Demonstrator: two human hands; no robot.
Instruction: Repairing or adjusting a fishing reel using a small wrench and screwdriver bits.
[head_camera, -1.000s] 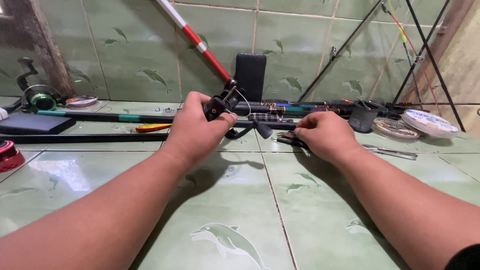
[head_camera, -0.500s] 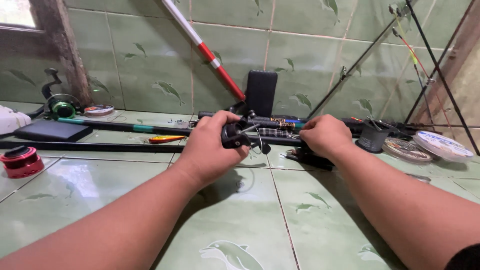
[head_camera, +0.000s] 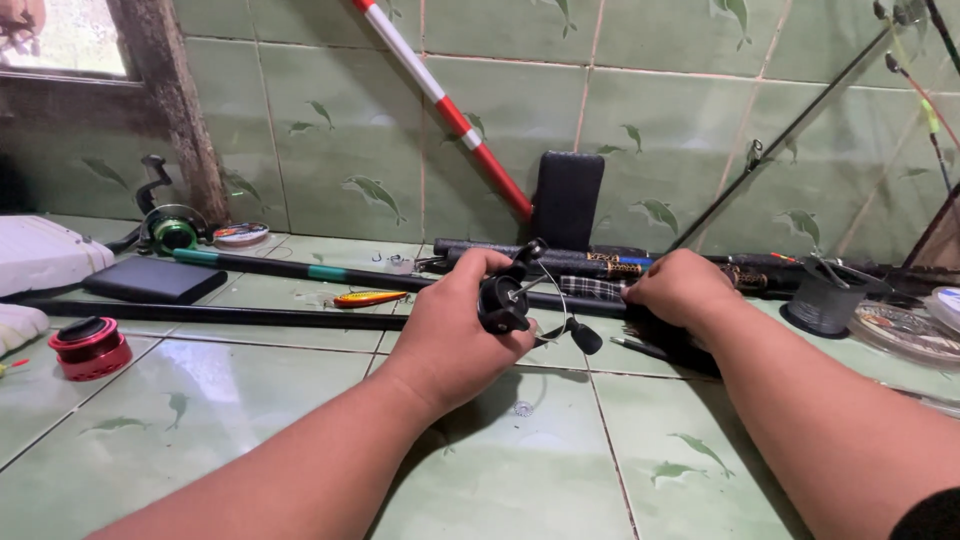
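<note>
A person's left hand (head_camera: 455, 335) is wrapping around a black spinning fishing reel (head_camera: 505, 300), fingers clamped on its body, while the reel is sitting against a dark fishing rod (head_camera: 600, 265) lying across the green tiled floor (head_camera: 520, 450) near the far wall. The right hand (head_camera: 680, 290) is resting on the rod's patterned handle section just beside the reel, its fingers curled down over the shaft and pressing it to the floor; whether they are closed fully around it cannot be told from this angle.

The step in hand is judged to be seating the reel on the rod's handle, the left hand steadying the reel as the right is pinning the rod. The next move is likely calling for the reel foot to be lined up with its seat and held square while the rod is kept from rolling.

Around them, a red-and-white pole (head_camera: 440, 105) is leaning against the green tiled wall (head_camera: 300, 120), a small orange fishing lure (head_camera: 368, 298) is lying just beyond the left hand, a red spare spool (head_camera: 90, 347) is sitting toward the floor's left edge, and a green-spooled spinning reel (head_camera: 172, 228) is standing in the far left corner. A dark spool of line (head_camera: 822, 303) is sitting to the right.
</note>
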